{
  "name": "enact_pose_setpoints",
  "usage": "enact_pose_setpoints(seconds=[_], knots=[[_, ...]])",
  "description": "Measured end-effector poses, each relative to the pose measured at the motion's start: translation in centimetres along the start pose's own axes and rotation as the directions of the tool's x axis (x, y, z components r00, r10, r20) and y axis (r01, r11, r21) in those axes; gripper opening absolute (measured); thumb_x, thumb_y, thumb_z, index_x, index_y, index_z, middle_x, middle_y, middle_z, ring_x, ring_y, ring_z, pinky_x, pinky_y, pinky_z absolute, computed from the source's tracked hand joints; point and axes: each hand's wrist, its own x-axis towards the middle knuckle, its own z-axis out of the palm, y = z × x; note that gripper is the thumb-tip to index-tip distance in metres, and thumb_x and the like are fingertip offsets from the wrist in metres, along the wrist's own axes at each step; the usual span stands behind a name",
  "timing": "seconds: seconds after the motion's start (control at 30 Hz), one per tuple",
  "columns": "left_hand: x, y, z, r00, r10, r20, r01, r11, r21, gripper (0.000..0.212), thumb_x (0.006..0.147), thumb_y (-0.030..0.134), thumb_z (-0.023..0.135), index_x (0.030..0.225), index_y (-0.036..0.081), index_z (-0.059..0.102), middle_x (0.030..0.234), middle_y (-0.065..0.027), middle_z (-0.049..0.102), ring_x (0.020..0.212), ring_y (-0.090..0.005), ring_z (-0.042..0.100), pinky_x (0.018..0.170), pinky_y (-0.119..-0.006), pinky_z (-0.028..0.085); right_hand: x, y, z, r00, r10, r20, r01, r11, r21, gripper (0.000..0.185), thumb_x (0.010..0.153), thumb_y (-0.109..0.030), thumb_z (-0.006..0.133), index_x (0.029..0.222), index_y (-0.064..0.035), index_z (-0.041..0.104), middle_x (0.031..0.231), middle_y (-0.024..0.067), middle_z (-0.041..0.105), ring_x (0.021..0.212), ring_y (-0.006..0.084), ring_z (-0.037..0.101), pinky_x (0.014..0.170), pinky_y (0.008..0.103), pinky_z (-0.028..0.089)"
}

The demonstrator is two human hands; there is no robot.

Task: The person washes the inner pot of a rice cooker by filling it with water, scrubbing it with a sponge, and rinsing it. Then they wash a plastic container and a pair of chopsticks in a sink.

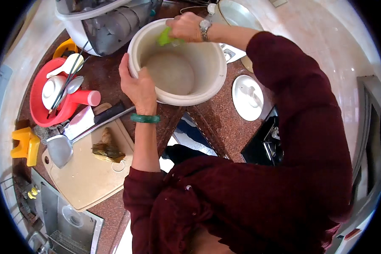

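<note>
A large whitish tub (209,79) stands tilted at the counter's corner, its inside showing. My left hand (139,85), with a green bangle at the wrist, grips its left rim, fingers outside and thumb over the edge. At the far rim my right hand (186,28), wearing a metal watch, holds a bright green cloth or sponge (165,36) against the inner wall. The right fingertips are partly hidden. A white lid (247,97) lies on the counter right of the tub.
Left are a red basin (38,92) with bowl, ladle and chopsticks, a cleaver (81,122), a metal spatula (60,150) and a cutting board (79,187) bearing a brownish vegetable. A sink (57,206) is lower left, a black stove (263,143) right, a dish container (82,25) behind.
</note>
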Motion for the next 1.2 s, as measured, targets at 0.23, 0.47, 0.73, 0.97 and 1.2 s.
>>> enact_pose_setpoints(seconds=[0.23, 0.47, 0.73, 0.97, 1.2], knots=[[0.2, 0.0, 0.2, 0.996, -0.068, -0.06, 0.062, 0.993, -0.098, 0.048, 0.069, -0.003, 0.051, 0.116, -0.005, 0.044, 0.11, -0.0156, 0.052, 0.098, -0.0206, 0.052, 0.087, -0.029, 0.039, -3.8, -4.6, -1.8, 0.759, 0.202, 0.619, -0.39, 0.902, 0.184, 0.011, 0.064, -0.009, 0.053, 0.07, -0.0076, 0.062, 0.071, 0.0119, 0.061, 0.07, 0.0267, 0.061, 0.057, 0.0391, 0.048], [0.4, -0.8, 0.1, 0.998, -0.053, -0.016, 0.052, 0.997, -0.05, 0.048, 0.07, 0.0, 0.052, 0.116, -0.005, 0.043, 0.109, -0.0153, 0.052, 0.096, -0.0202, 0.052, 0.086, -0.029, 0.039, 1.3, -10.8, -0.9, 0.864, 0.347, 0.364, -0.462, 0.264, 0.847, 0.024, 0.064, -0.011, 0.049, 0.083, -0.0074, 0.064, 0.058, 0.0109, 0.058, 0.057, 0.0234, 0.058, 0.054, 0.0399, 0.044], [-0.1, 0.5, 0.2, 0.997, -0.071, 0.008, 0.072, 0.996, -0.057, 0.048, 0.071, -0.001, 0.051, 0.117, -0.007, 0.041, 0.111, -0.0155, 0.05, 0.098, -0.0197, 0.051, 0.087, -0.029, 0.038, 1.2, -5.6, 5.6, 0.908, 0.124, 0.401, -0.187, 0.975, 0.123, 0.013, 0.064, -0.011, 0.058, 0.075, -0.0104, 0.064, 0.075, 0.0086, 0.062, 0.074, 0.0265, 0.061, 0.059, 0.039, 0.049], [0.1, 0.2, 0.3, 0.997, -0.079, -0.024, 0.078, 0.996, -0.048, 0.048, 0.071, 0.0, 0.051, 0.118, -0.007, 0.04, 0.114, -0.016, 0.049, 0.1, -0.02, 0.05, 0.088, -0.029, 0.037, 0.7, -10.9, 0.5, 0.628, -0.355, 0.693, -0.203, 0.784, 0.586, 0.016, 0.061, -0.008, 0.054, 0.074, -0.0041, 0.062, 0.076, 0.0151, 0.063, 0.074, 0.0261, 0.062, 0.063, 0.0371, 0.048], [-0.1, 0.2, 0.0, 0.998, -0.071, 0.003, 0.071, 0.998, -0.003, 0.048, 0.071, -0.001, 0.051, 0.118, -0.007, 0.04, 0.113, -0.0157, 0.049, 0.1, -0.0201, 0.049, 0.089, -0.029, 0.037, 5.8, -10.7, 4.6, 0.969, 0.178, 0.173, -0.247, 0.78, 0.575, 0.014, 0.067, -0.01, 0.053, 0.077, -0.0078, 0.063, 0.082, 0.013, 0.062, 0.076, 0.0292, 0.061, 0.065, 0.0396, 0.048]])
